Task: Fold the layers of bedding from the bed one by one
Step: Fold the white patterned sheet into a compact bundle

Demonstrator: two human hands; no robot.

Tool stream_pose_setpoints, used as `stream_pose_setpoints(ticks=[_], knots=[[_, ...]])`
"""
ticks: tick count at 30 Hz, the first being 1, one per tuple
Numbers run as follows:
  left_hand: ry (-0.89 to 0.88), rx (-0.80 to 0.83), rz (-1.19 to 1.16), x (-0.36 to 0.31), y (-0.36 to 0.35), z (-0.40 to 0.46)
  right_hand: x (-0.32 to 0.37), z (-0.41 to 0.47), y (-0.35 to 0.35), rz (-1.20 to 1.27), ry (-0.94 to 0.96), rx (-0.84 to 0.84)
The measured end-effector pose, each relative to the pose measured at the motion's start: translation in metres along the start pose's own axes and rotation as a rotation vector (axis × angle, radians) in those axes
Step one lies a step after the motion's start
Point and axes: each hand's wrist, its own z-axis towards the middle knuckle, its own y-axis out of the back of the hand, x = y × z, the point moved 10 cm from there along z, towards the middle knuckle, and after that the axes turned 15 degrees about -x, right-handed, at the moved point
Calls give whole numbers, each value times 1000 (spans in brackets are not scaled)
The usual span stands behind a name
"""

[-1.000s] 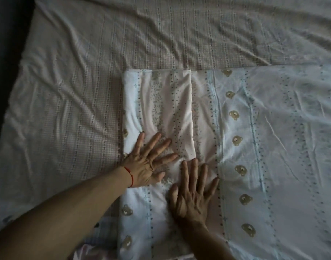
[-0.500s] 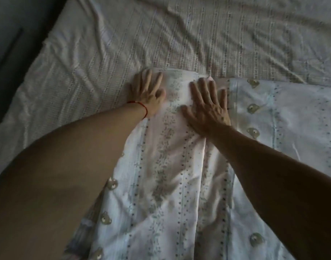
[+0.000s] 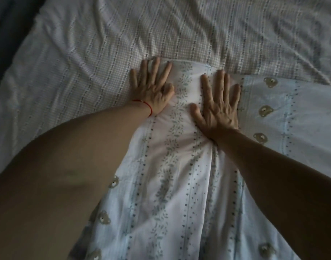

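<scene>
Two bare forearms reach out over one folded printed sheet (image 3: pixel 172 175) lying on the bed. At its far edge, two hands press flat — left hand (image 3: pixel 151 87) and right hand (image 3: pixel 219 107), fingers straight and spread. Beyond lies one checked bedcover (image 3: pixel 179 29) — wrinkled.

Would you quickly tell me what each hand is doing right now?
Left hand: open, fingers spread, pressing flat on the far edge of the folded sheet.
Right hand: open, pressing flat on the same sheet.
</scene>
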Motion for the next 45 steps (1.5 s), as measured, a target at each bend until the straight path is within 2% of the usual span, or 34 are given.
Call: stream_pose_setpoints(ticks=[4, 7, 9, 11, 13, 16, 20, 22, 24, 27, 29, 32, 37, 40, 43, 45], knots=[[129, 62, 54, -4, 18, -38, -1, 3, 0, -2, 3, 94], [19, 17, 51, -10, 32, -120, -1, -11, 17, 22, -93, 177], [-26, -39, 27, 0, 39, -190, 12, -49, 33, 54, -100, 167], [-14, -57, -15, 15, 43, -253, 45, -109, 51, 128, 14, 103], [11, -30, -42, 26, 49, -284, 67, -172, 60, 140, 90, 129], [227, -4, -155, 50, 56, -278, 59, -223, 66, 80, 1, 207], [628, 45, -514, 68, 66, -240, 40, -239, 82, 13, -55, 191], [703, 141, -624, 70, 71, -224, 18, -249, 86, -40, -139, 197], [613, 192, -610, 64, 82, -212, -4, -270, 91, -59, -215, 229], [483, 225, -608, 51, 101, -204, -16, -284, 86, -12, -209, 339], [430, 239, -648, 33, 120, -205, -19, -280, 84, 76, -211, 416], [352, 192, -742, -6, 154, -207, -25, -273, 100, 244, -303, 432], [150, 190, -790, -124, 213, -221, -16, -264, 178, 712, -504, 232], [80, 180, -814, -204, 230, -227, -23, -271, 210, 1034, -706, 140], [67, 243, -842, -274, 211, -230, -52, -284, 229, 1177, -909, 46], [75, 366, -894, -313, 185, -245, -81, -302, 236, 1136, -1026, -32]])
